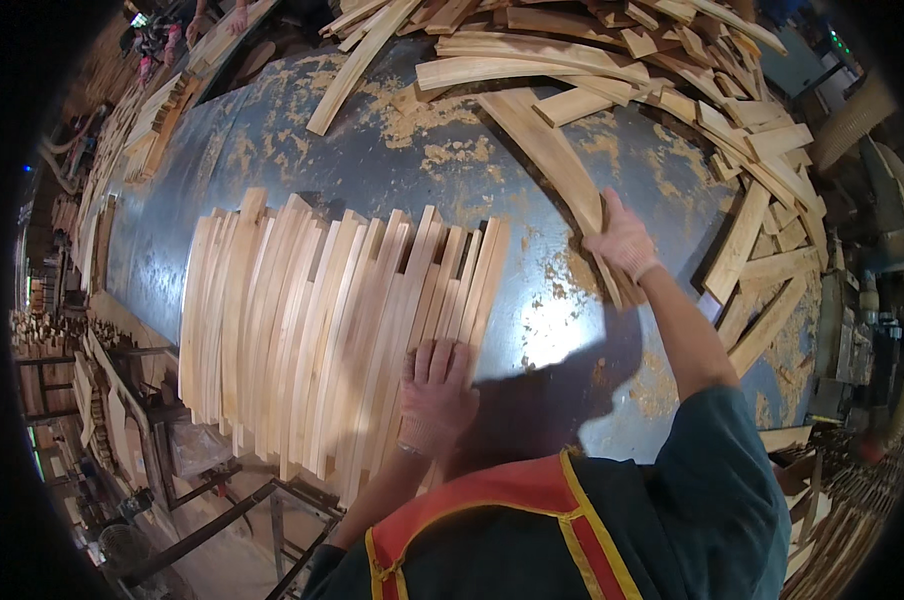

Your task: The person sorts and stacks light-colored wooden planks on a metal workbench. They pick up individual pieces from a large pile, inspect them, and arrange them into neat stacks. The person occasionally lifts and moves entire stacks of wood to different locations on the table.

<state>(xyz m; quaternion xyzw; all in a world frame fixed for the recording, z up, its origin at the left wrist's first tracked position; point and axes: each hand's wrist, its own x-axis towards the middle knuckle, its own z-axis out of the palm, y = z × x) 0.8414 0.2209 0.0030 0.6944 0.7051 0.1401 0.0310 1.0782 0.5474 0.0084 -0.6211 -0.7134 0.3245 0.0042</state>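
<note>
A row of pale wooden slats (317,330) stands side by side on the metal table (412,170), their ends uneven. My left hand (437,395), in a light glove, lies over the slats at the right end of the row, its fingers stretched out and close together. Further right, my right hand (624,238), also gloved, is closed around the edge of a long wooden board (547,150). This board slants from the far middle of the table down toward me, and part of its edge is hidden under my fingers.
Loose boards pile up along the far side (532,70) and the right side (762,230). Sawdust patches (452,150) cover parts of the table. More boards are stacked at the far left (162,125), where another person's hands (237,18) show. A metal frame (222,520) stands at the near left.
</note>
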